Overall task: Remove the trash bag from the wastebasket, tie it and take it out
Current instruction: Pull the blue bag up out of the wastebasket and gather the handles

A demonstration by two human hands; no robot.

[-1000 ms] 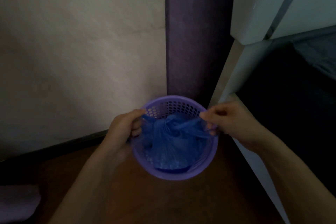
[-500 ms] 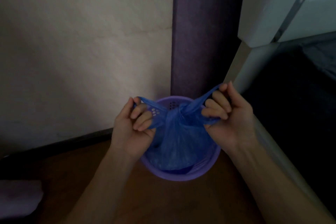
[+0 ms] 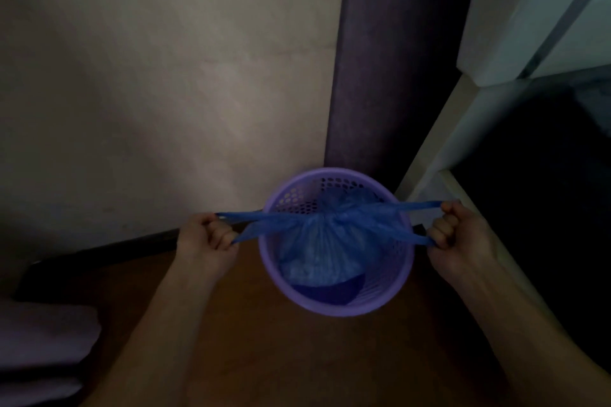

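Observation:
A blue plastic trash bag (image 3: 325, 248) sits inside a round purple perforated wastebasket (image 3: 395, 287) on the brown floor. The bag's two handle strips are crossed into a knot above the basket's middle and stretched out sideways. My left hand (image 3: 206, 239) is fisted on the left strip, just outside the basket's left rim. On the right, my right hand (image 3: 459, 235) grips the other strip beyond the right rim. The bag's lower part stays down in the basket.
A pale wall (image 3: 165, 76) and dark skirting board (image 3: 109, 249) stand behind the basket. A purple vertical panel (image 3: 390, 53) rises right behind it. White furniture (image 3: 529, 10) and a dark gap are at the right. Pale folded fabric (image 3: 43, 340) lies at the lower left.
Both hands have moved apart and outward, pulling the bag's strips taut across the basket rim. The knot has drawn tighter and sits lower over the basket.

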